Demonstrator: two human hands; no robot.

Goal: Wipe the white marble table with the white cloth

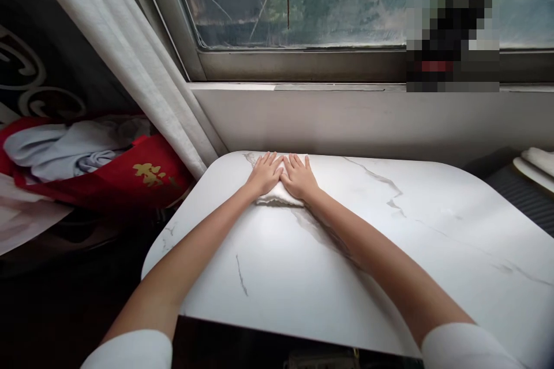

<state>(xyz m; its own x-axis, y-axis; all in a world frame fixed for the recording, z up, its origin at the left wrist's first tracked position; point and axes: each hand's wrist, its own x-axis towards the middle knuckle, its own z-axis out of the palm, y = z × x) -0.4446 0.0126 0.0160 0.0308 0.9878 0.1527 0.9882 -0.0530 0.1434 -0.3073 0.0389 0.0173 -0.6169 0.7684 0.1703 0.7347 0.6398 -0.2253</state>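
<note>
One left hand and one right hand, I see, lie flat together on a white cloth near the table's back edge.

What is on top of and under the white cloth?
On top, the left hand and right hand lie flat, covering much of the white cloth. Under it is the marble-patterned tabletop; the patch directly beneath is hidden.
</note>
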